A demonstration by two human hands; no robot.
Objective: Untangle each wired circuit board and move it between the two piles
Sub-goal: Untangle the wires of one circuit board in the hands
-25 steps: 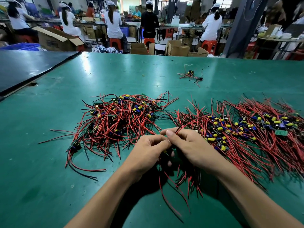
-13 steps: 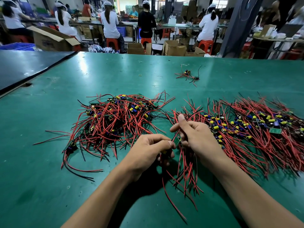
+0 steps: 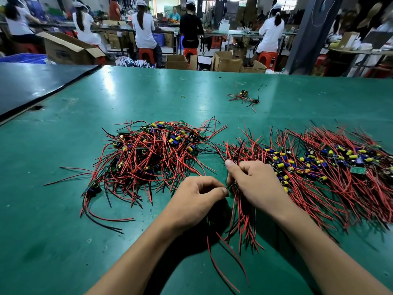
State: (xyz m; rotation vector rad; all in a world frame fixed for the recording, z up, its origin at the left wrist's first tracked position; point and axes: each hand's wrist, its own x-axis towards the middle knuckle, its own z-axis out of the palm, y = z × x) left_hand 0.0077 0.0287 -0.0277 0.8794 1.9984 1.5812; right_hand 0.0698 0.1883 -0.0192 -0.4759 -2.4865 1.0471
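Left hand (image 3: 197, 196) fingers curl in, thumb and forefinger pinching a dark wire (image 3: 230, 186); right hand (image 3: 255, 184) grips the bundle (image 3: 244, 220), thumb raised. Both forearms reach over the green table (image 3: 63, 231) (glossy). Flanking the bundle: left pile (image 3: 153, 154), right pile (image 3: 319, 167). Beyond it sit workers (image 3: 144, 28).
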